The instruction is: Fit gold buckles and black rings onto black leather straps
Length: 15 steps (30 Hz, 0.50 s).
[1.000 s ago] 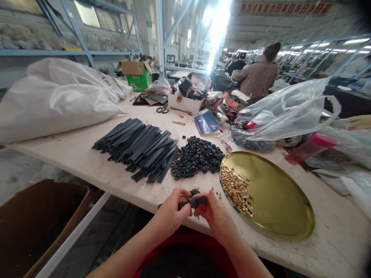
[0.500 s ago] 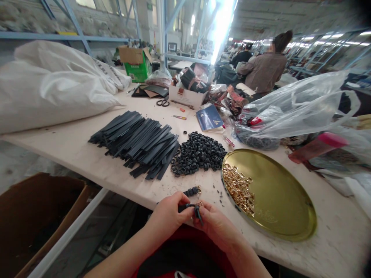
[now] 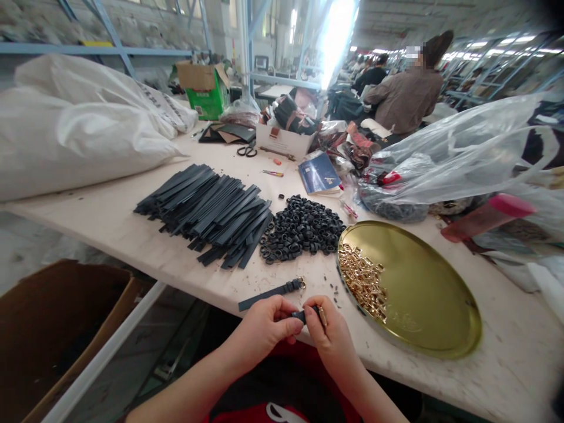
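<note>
Pinching one dark strap [image 3: 299, 316] in the narrowed fingers [image 3: 312, 328] of my left hand [image 3: 264, 326] and right hand [image 3: 332, 335]; one second strap [image 3: 269, 294] and one gold tray [image 3: 427, 282] lie on the pale table [image 3: 106, 226], workshop ceiling [image 3: 405, 17] beyond.

Harsh glare off light strip [image 3: 340, 44] top ctr, bkgd soft, edges stretched.

The pale table [image 3: 110, 223] bears dark strips [image 3: 205, 214], a heap of black loops [image 3: 304, 226], a gold tray [image 3: 432, 294] and a buckled strap [image 3: 273, 291].

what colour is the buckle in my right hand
The buckle is gold, seen best in the head view.
</note>
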### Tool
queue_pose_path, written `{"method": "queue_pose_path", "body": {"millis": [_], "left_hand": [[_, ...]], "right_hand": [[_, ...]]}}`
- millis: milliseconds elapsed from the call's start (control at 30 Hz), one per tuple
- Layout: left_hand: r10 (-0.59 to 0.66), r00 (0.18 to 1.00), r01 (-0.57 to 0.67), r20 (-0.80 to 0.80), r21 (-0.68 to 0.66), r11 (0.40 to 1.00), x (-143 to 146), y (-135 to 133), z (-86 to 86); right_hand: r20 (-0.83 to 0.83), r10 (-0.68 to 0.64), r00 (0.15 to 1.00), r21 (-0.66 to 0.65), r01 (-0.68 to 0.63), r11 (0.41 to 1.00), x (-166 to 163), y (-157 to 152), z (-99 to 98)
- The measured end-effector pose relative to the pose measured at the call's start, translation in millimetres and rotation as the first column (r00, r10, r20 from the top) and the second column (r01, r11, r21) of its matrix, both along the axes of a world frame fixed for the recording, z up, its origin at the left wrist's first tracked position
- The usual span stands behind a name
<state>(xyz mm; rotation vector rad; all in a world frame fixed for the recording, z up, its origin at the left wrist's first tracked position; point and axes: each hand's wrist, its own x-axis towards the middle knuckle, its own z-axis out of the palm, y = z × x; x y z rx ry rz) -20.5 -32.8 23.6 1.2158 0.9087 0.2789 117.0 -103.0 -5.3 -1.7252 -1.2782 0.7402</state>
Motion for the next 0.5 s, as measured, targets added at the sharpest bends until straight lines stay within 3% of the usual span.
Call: {"method": "queue_pose_path", "body": {"millis": [233, 400, 500], "left_hand": [[-0.057, 0.998, 0.056, -0.030, -0.040, 0.998, 2, -8, 1.4], [-0.034, 0.999, 0.031, -0.024, -0.129, 0.991, -1, -14, 2.1], [-0.114, 0.994, 0.114, 0.007, -0.109, 0.988, -1, -17, 2.2]], "right_hand": [[0.108, -0.035, 0.994, -0.034, 0.038, 0.999, -1, -11, -5.2], [-0.008, 0.039, 0.999, -0.034, -0.039, 0.999, -3, -19, -6.9], [-0.101, 0.094, 0.990, -0.019, -0.096, 0.995, -1, -27, -6.4]]}}
